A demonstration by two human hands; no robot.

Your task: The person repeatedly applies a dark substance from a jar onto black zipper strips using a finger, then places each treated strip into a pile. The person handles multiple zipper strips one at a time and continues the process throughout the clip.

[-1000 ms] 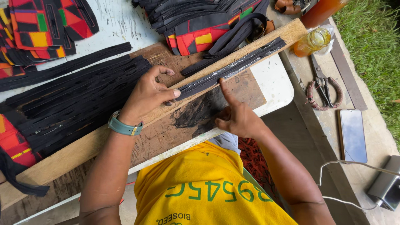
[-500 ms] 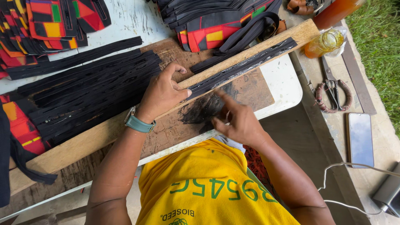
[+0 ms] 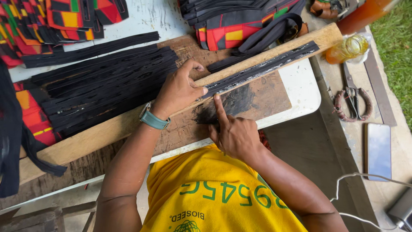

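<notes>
On the long wooden plank, left hand presses flat, fingers spread; right hand forefinger touches glossy black strip.

Our left hand lies palm down, fingers spread a little and curled at the tips, the thumb reaching out to the right. Its wrist bends slightly, and the forearm runs down and to the left toward our body, bare to the elbow. Our right hand sits lower and nearer our chest, the back of it facing up. Its forefinger points straight up and away from us, pressed flat at the tip, just below the left thumb without touching it. The other fingers are folded in loosely. The right forearm slants down to the right, bare as well. Neither hand grips anything; both press downward.
</notes>
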